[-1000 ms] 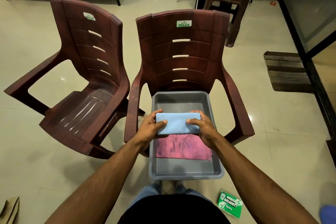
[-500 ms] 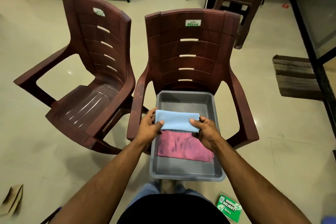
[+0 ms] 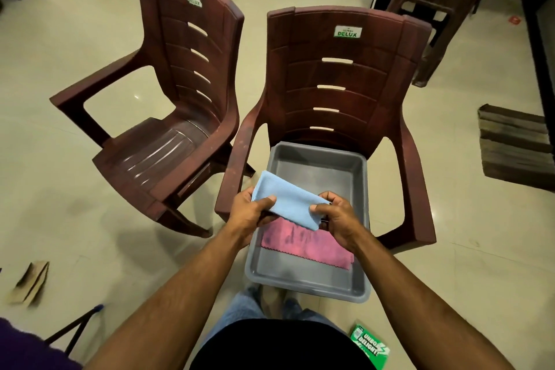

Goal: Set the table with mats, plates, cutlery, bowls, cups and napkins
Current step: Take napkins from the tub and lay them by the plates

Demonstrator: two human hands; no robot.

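1. Two dark red plastic chairs stand side by side on the tiled floor; the right-hand chair (image 3: 336, 93) faces you.
2. A grey tray (image 3: 359, 219) rests on its seat, jutting over the front edge.
3. A pink cloth (image 3: 306, 245) lies flat inside the tray.
4. You hold a folded blue cloth (image 3: 288, 203) just above the pink one, tilted down to the right.
5. Your left hand (image 3: 250, 213) pinches its left end, thumb on top; your right hand (image 3: 338, 219) grips its right end, fingers curled around it.

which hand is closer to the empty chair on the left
Left. The left hand grips the blue cloth at its end towards the empty chair. The right hand pinches the cloth's other end, over the grey tray, farther from that chair.
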